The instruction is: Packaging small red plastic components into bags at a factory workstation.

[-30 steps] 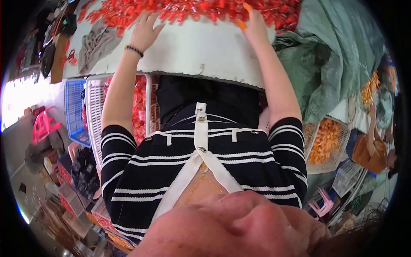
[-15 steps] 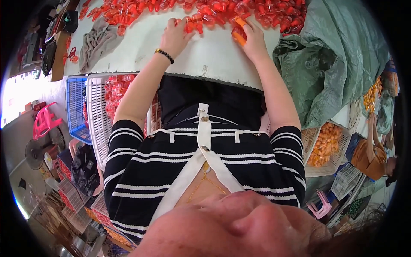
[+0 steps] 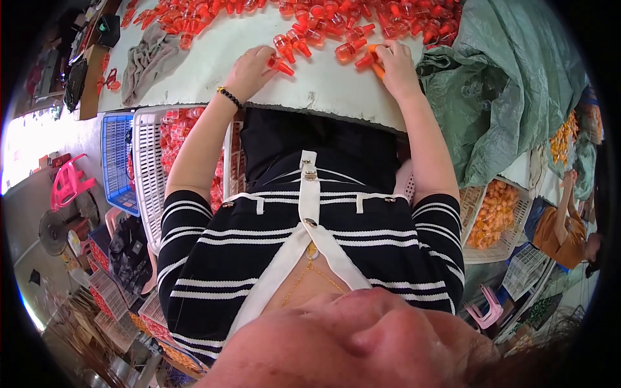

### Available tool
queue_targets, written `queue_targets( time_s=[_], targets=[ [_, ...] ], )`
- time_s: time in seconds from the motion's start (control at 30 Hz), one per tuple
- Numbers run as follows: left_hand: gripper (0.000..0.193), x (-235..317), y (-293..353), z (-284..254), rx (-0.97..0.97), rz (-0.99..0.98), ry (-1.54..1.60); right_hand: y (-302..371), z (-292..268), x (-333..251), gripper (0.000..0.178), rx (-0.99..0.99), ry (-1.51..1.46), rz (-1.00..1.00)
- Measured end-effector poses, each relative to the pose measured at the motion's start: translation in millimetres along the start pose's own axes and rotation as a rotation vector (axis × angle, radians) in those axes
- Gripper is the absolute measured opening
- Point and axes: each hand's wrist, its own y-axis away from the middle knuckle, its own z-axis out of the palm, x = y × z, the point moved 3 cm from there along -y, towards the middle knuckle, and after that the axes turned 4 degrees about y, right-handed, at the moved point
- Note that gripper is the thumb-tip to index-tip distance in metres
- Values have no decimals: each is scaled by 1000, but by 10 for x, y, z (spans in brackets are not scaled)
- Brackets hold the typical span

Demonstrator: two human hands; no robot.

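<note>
My left hand [image 3: 251, 72], with a dark bead bracelet at the wrist, has its fingers closed on a small red bottle-shaped plastic piece [image 3: 281, 65]. Orange covers sit on the thumb and a finger of my right hand [image 3: 398, 70], which pinches another red piece [image 3: 365, 62] with a pointed end. Between the hands, a few loose red pieces [image 3: 299, 43] lie on the white tabletop [image 3: 323, 84]. Beyond them spreads a large heap of the same red, partly clear pieces [image 3: 336, 14].
A grey cloth [image 3: 149, 61] lies on the table's left. Green plastic sheeting [image 3: 511, 84] drapes over its right side. Baskets beside me include a white one [image 3: 147, 174] with red pieces, a blue one [image 3: 116, 161], and one with orange pieces [image 3: 495, 216]. Another person [image 3: 559, 233] is at far right.
Both hands have drawn back from the heap toward me, the left also leftward and the right also rightward. Several red pieces now lie loose between them.
</note>
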Motion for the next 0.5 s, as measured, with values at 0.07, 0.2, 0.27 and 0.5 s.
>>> queue_targets(
  time_s=[0.07,0.2,0.27,0.5],
  targets=[
    [40,33,51,41,-70,-48,49,43,-59,-17,29,40,-1,-87],
    [38,55,201,248,-25,-357,481,191,-145,-138,30,74,-260,14],
    [38,229,209,349,0,-489,694,309,-153,-282,31,83,-377,107],
    [28,1166,38,646,89,-942,1912,539,-60,-930,31,-80,-1349,378]
  ],
)
